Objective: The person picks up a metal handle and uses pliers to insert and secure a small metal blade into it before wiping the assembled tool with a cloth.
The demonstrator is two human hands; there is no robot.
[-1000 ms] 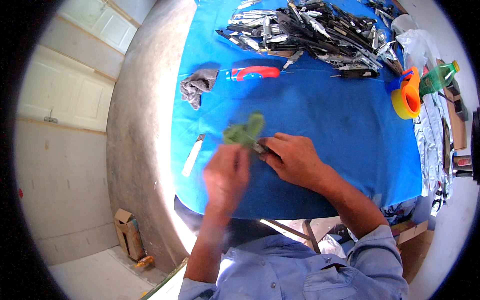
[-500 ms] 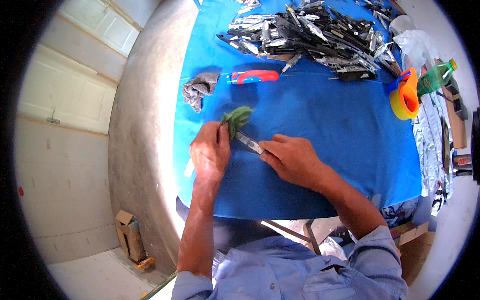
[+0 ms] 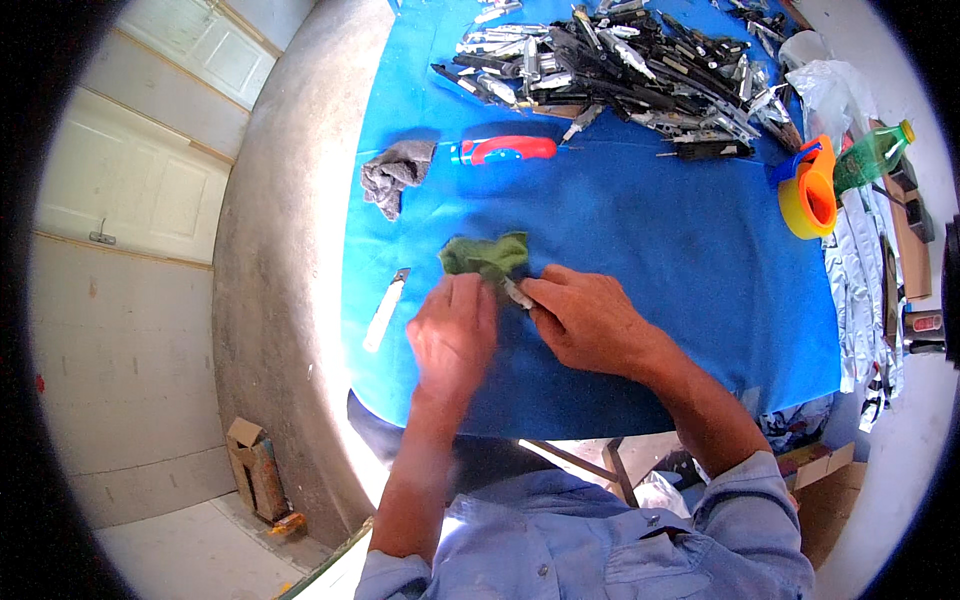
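Blue-covered counter (image 3: 680, 230): parts pile (image 3: 650, 75) heaped toward far edge, likely so work space is left up front. 2 hands held over near half, left of middle; right hand (image 3: 590, 315) and left hand (image 3: 452, 325) both closed in a pinch, left blurred. Red-handled tool (image 3: 515, 150) laid beyond them; grey cloth (image 3: 397, 178) dropped near left edge, probably for reach. Green cloth (image 3: 487, 256) gripped by left. White-handled knife (image 3: 385, 315) set near left edge. Small silver piece (image 3: 517, 292) gripped between hands by right, presumably steadied against cloth; other end hidden.
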